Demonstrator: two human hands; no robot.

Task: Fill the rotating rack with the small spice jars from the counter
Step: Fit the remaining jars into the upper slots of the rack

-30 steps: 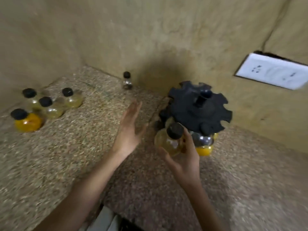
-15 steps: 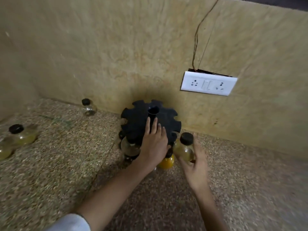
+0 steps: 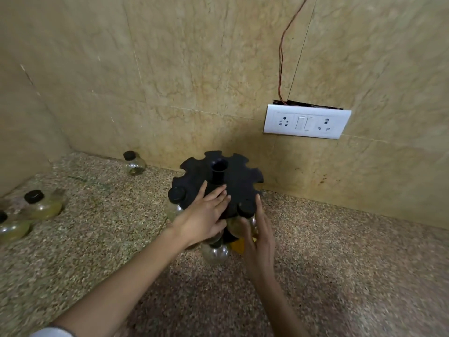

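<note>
The black rotating rack (image 3: 239, 177) stands on the speckled counter against the wall. My left hand (image 3: 206, 215) lies flat on the rack's top disc, fingers straight. My right hand (image 3: 261, 233) holds a small black-capped spice jar (image 3: 235, 227) with yellowish contents, thumb in front and fingers along its right side. Its cap sits in a front notch of the disc. Another capped jar (image 3: 177, 194) hangs in a notch at the left. A clear jar (image 3: 215, 252) and an orange one (image 3: 237, 244) sit in the lower tier, partly hidden by my hands.
Loose jars stand on the counter (image 3: 340, 251): one by the back wall (image 3: 134, 164) and two at the far left (image 3: 42, 205) (image 3: 12, 228). A white switchboard (image 3: 307, 121) with a loose wire (image 3: 283, 45) is on the wall right of the rack.
My right hand brought the jar from beside the rack into a front notch. My left hand moved from the air onto the rack's top and stays there. The view swung right.
</note>
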